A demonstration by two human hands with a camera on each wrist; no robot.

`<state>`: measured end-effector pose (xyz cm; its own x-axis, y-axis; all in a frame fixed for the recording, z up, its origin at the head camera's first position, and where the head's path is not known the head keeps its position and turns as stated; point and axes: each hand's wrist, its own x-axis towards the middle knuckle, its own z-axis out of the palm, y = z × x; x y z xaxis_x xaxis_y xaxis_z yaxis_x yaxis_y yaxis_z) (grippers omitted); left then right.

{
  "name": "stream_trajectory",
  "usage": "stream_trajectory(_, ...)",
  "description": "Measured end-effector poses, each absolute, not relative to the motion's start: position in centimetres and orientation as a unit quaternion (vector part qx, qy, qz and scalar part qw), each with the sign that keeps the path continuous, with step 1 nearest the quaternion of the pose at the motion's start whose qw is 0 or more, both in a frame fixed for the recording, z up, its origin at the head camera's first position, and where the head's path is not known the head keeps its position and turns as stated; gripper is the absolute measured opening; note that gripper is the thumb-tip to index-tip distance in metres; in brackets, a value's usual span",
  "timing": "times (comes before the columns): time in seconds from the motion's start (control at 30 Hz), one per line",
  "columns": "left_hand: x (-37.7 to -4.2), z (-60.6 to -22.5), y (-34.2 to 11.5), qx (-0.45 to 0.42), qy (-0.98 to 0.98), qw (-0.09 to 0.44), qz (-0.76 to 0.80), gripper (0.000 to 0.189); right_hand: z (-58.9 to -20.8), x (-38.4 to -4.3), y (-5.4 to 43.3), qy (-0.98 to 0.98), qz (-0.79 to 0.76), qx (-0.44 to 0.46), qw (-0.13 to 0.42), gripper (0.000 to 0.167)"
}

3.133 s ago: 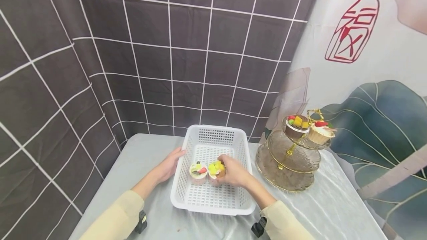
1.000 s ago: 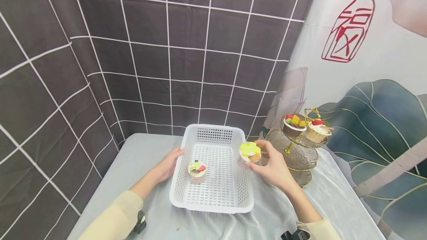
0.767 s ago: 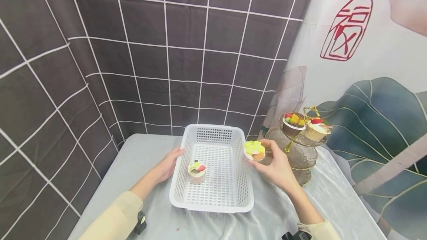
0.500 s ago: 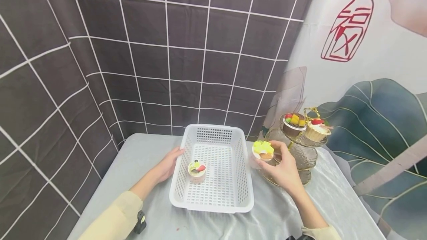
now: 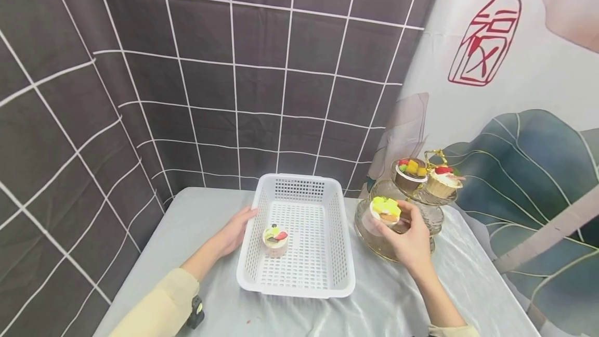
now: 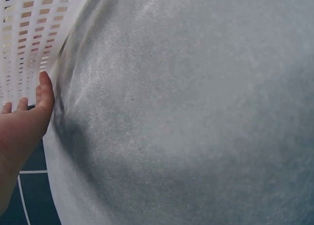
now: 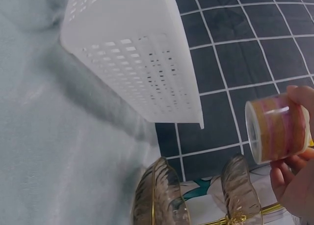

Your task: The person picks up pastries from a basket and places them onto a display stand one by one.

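My right hand (image 5: 414, 241) grips a clear dessert cup (image 5: 385, 212) topped with yellow fruit cubes, thumb and fingers around its side. In the right wrist view the dessert cup (image 7: 274, 129) shows pink and orange layers, held up off the table. Behind it is a three-tier glass stand (image 5: 374, 246) with gold trim; the cup overlaps its lower tiers in the head view. My left hand (image 5: 234, 233) rests against the left side of a white plastic basket (image 5: 297, 292), fingertips at the rim. Inside the basket stands another dessert cup (image 5: 275, 246) with fruit on top.
On the stand's top tier sit a dark brown fruit-topped cup (image 5: 408, 181) and a cream tart (image 5: 442, 186) with a strawberry. A pale cloth (image 5: 196, 217) covers the table. Dark gridded fabric (image 5: 262, 87) hangs behind, a printed curtain (image 5: 529, 170) at right.
My right hand lifted the yellow-topped dessert cup out of the basket and carried it right, over the rim, to the front of the stand. The left hand stayed at the basket.
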<state>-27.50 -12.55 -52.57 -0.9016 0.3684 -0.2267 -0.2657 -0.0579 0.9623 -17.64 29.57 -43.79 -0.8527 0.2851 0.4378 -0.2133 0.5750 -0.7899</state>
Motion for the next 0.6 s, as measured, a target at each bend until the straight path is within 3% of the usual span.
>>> stream_trajectory(0.37,-27.4,-52.7,-12.6,0.034,0.65,0.217,0.728,0.07,-44.1,-17.4,30.6,-0.833,0.468,-0.061,0.287,0.07)
stream_trajectory(0.6,-27.4,-52.7,-12.4,0.034,0.642,0.214,0.735,0.071,-43.7,-17.6,31.4,-0.834,0.473,-0.084,0.271,0.075)
